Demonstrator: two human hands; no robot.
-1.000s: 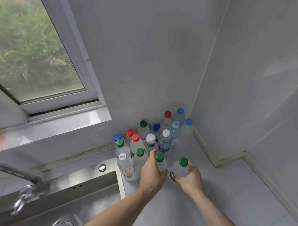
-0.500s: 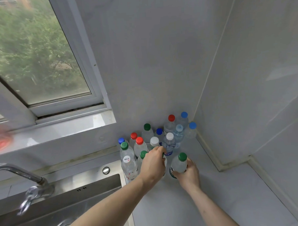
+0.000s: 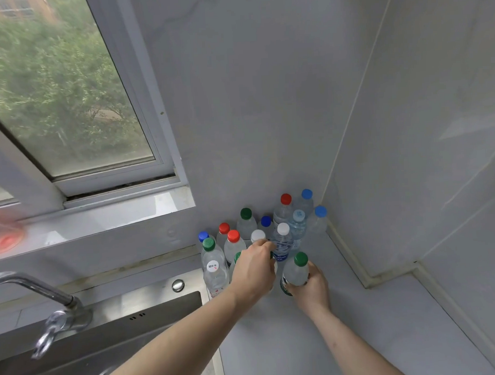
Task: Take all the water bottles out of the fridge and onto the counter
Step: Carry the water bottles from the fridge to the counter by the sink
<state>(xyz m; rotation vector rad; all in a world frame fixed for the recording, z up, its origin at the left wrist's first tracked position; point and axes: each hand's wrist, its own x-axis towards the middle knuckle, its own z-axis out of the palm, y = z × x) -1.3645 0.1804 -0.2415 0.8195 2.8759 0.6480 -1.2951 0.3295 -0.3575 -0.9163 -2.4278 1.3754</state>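
Fourteen capped bottles (image 3: 283, 240) are counted beside the sink (image 3: 149, 313). One green-capped bottle (image 3: 295, 271) is gripped by right hand (image 3: 311, 288) fingers; left hand (image 3: 254, 268) fingers curl over another, hidden. Bare surface (image 3: 346, 339) lies nearer.

grey walls (image 3: 264, 87), window (image 3: 60, 90), steel sink (image 3: 119, 329)

A pale grey counter (image 3: 360, 338) carries a cluster of capped water bottles (image 3: 282, 228) in its back corner.

The left hand (image 3: 254, 268) is hiding most of one bottle (image 3: 274, 268); a blurred red thing (image 3: 3, 239) is smearing at the left edge.
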